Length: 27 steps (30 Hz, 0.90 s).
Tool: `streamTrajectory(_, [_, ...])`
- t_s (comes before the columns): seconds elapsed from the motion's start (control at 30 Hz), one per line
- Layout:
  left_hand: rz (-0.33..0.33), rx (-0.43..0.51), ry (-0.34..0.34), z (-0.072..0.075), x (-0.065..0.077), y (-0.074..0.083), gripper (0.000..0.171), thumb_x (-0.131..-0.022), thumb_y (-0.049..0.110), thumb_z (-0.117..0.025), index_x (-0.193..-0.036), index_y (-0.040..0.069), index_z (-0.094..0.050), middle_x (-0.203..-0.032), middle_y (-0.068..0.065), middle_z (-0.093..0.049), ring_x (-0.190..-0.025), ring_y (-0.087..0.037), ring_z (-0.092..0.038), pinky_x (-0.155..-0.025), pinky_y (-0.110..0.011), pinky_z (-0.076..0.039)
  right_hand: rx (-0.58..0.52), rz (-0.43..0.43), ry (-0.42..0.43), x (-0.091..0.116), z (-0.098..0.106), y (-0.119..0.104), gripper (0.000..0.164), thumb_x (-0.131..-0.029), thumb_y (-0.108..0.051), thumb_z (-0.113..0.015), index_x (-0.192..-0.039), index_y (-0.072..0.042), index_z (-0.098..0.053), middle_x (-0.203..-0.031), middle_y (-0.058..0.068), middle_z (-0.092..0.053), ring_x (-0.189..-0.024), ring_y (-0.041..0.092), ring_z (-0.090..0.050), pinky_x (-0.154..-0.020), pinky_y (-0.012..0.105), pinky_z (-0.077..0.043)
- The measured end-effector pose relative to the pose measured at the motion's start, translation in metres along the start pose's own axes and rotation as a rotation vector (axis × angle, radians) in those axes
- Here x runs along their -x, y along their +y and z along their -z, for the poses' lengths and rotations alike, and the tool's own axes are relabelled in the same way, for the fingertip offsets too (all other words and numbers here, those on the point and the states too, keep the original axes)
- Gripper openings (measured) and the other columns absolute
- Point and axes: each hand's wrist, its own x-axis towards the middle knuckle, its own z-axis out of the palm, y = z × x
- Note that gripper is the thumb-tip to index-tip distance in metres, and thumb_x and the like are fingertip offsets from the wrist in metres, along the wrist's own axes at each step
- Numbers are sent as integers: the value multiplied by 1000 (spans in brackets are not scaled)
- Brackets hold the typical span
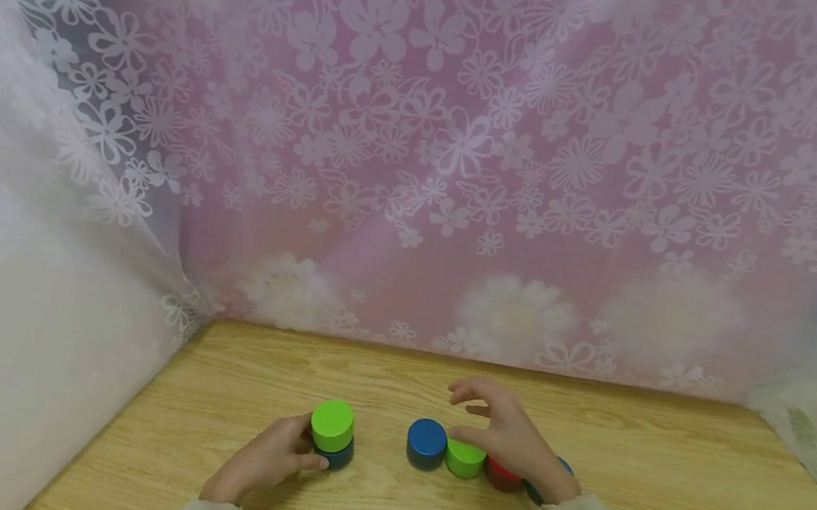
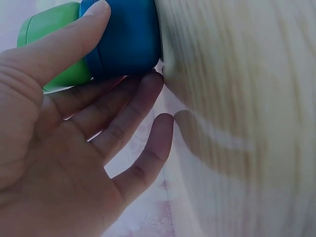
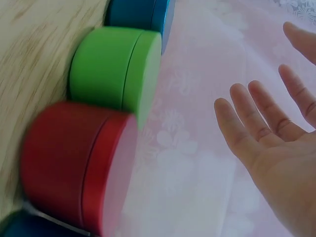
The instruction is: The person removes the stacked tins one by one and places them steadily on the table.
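On the left, a round green tin (image 1: 333, 423) sits on top of a dark blue tin (image 1: 339, 456). My left hand (image 1: 269, 455) grips the lower tin, its thumb on one side and fingers on the other. In the left wrist view the thumb lies across the blue tin (image 2: 131, 39) near its lid seam. My right hand (image 1: 508, 442) hovers over a row of tins and holds nothing; in the right wrist view its fingers are spread apart from them. The row has a blue tin (image 1: 426, 443), a green tin (image 1: 466, 461) and a red tin (image 3: 66, 163).
Another blue tin (image 1: 566, 465) ends the row on the right, partly hidden by my right wrist. The tins stand on a wooden table (image 1: 292, 367). A pink flowered cloth (image 1: 418, 165) hangs behind it, and a pale cloth (image 1: 23, 289) hangs on the left.
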Motion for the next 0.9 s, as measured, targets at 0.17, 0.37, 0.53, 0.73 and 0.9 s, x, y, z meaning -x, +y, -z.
streamTrajectory(0.17, [3,-6,3,0,1,1,49,-90,9,-78,-133,-4,-57,-124,-18,-66,-108,-35,-66,-92,-56,-53,-47,-23,-16,-6,-9,-2,25,-89,-3,-78,-110,-3,-65,-127,21,-60,-115,41,-59,-93,57,-53])
streamTrajectory(0.37, [-5,-4,0,0,0,1,50,-90,9,-77,-134,-4,-57,-125,-19,-65,-107,-33,-66,-92,-55,-54,-91,-48,-41,-14,-21,-4,33,-90,-2,-76,-120,1,-63,-127,20,-60,-113,41,-59,-95,58,-52])
streamTrajectory(0.53, [-14,-24,4,0,0,1,51,-90,8,-78,-134,-6,-56,-124,-20,-66,-105,-33,-67,-90,-52,-55,-96,-27,-52,-19,-30,-9,37,-90,-4,-78,-122,3,-61,-126,21,-60,-113,41,-60,-94,54,-53])
streamTrajectory(0.73, [-18,-41,12,0,0,1,53,-90,8,-78,-134,-8,-55,-123,-21,-66,-104,-33,-68,-89,-52,-56,-112,-13,-67,-24,-41,-14,38,-91,-6,-77,-124,4,-61,-122,21,-60,-113,43,-58,-93,54,-54])
streamTrajectory(0.9, [-9,-33,15,0,0,1,52,-90,8,-78,-134,-6,-56,-124,-20,-66,-105,-33,-67,-92,-54,-54,-137,-10,-76,-28,-52,-15,40,-91,-7,-77,-126,4,-60,-124,22,-60,-114,45,-58,-93,58,-53])
